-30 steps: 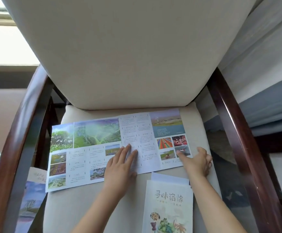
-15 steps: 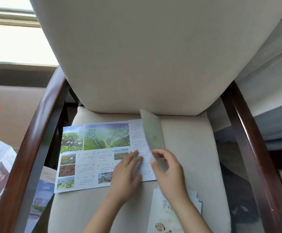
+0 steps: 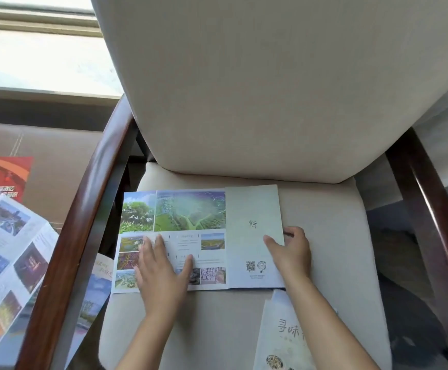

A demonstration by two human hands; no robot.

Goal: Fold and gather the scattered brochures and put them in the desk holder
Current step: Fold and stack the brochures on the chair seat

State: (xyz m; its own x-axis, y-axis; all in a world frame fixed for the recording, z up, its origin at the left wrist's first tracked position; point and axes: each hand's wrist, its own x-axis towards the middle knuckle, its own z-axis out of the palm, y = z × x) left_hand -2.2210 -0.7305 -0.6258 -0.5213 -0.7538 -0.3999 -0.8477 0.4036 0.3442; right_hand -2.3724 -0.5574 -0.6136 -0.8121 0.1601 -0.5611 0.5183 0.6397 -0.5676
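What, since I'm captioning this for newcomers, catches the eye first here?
A colourful brochure lies half-folded on the cream chair seat. The left hand presses flat on its photos, while the right hand grips the edge of the folded-over pale panel. More brochures lie open beyond the dark wooden armrest.

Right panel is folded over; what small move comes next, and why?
Probably slide the right hand along the fold to crease it: the pale green panel lies over the brochure, while the left hand presses the open photo panels flat.
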